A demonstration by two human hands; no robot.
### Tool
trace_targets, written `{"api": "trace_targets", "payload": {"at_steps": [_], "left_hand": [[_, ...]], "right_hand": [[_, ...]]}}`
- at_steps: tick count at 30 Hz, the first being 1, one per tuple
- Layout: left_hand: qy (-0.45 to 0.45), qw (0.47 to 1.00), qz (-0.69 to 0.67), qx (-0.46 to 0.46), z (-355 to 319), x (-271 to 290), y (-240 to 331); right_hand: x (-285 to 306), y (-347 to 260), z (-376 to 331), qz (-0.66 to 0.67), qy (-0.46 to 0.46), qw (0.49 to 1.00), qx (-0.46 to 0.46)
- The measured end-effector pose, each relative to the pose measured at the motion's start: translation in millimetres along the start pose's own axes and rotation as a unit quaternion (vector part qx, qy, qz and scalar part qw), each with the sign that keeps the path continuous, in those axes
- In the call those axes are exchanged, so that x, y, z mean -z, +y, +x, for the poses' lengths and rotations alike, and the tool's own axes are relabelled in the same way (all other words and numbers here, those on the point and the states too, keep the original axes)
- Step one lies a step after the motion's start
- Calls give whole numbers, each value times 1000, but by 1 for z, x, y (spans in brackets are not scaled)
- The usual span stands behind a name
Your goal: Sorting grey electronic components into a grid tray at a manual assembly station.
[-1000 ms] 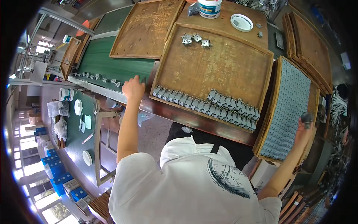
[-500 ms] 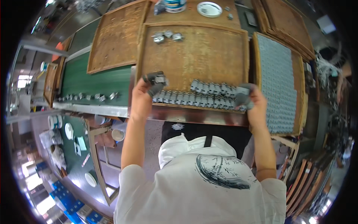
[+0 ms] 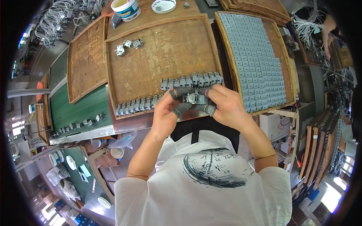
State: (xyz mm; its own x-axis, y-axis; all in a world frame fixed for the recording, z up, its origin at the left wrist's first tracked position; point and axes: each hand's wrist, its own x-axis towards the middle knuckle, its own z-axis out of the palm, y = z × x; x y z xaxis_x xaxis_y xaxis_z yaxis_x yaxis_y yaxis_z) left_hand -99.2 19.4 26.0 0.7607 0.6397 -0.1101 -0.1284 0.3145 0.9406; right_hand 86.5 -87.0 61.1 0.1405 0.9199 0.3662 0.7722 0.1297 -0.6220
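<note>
Head view, the only one supplied: we found both hands meeting over the near edge of the middle wooden tray [image 3: 151,60]. The left hand [image 3: 167,113] and the right hand [image 3: 222,105] were each closed on a small grey metal part [image 3: 195,98], gripping it from opposite ends with grey-capped fingertips [image 3: 180,91]. We noted that the fingers covered both ends of the part, so its detail could not be made out. Its long axis ran left to right, roughly parallel to the tray's near rim; which end was the front we could not tell.

Just beyond the hands lay a row of similar grey parts [image 3: 192,80], with a second row [image 3: 137,105] to the left along the near rim. To the right stood a tray filled with grey squares [image 3: 256,56], its far corner cut off by the frame.
</note>
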Motion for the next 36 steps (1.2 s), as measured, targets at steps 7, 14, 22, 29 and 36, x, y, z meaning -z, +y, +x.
{"api": "trace_targets", "payload": {"at_steps": [7, 14, 22, 29, 36], "left_hand": [[18, 999, 28, 18, 8, -28, -5], [47, 917, 382, -105, 14, -42, -17], [-41, 922, 342, -175, 27, -36, -31], [-76, 867, 405, -281, 34, -43, -23], [-57, 865, 435, -244, 52, -32, -29]], "right_hand": [[-12, 16, -7, -56, 4, 998, -26], [-27, 19, -16, -71, 77, 992, -65], [-15, 41, -23, 197, -113, 947, -227], [-11, 45, -29, 134, -50, 981, -130], [17, 77, -18, 136, -150, 959, -198]]}}
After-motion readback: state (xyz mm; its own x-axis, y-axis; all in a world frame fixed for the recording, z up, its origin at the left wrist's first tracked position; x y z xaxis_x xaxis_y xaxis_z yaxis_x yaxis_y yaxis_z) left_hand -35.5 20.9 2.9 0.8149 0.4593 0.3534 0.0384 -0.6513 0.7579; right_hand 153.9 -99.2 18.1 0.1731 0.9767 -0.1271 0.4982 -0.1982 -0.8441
